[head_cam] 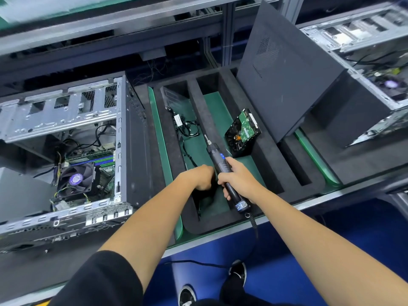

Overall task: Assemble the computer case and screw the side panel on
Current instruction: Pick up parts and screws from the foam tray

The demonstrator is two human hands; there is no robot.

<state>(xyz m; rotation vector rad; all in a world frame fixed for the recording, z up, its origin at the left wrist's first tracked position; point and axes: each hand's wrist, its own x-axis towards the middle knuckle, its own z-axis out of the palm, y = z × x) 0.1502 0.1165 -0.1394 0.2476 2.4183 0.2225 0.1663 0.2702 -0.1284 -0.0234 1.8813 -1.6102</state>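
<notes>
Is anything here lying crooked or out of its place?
Yes. The hard drive stands tilted on edge in a foam tray slot, circuit board exposed, and the side panel leans upright instead of being on the open case.

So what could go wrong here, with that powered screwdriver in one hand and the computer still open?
Three things look risky. The electric screwdriver in the right hand points its bit toward the hard drive, whose bare circuit board faces up; a slip might scratch it. Its cord hangs off the bench edge near the person's feet and might snag. The side panel only leans upright, so a bump might topple it.
</notes>
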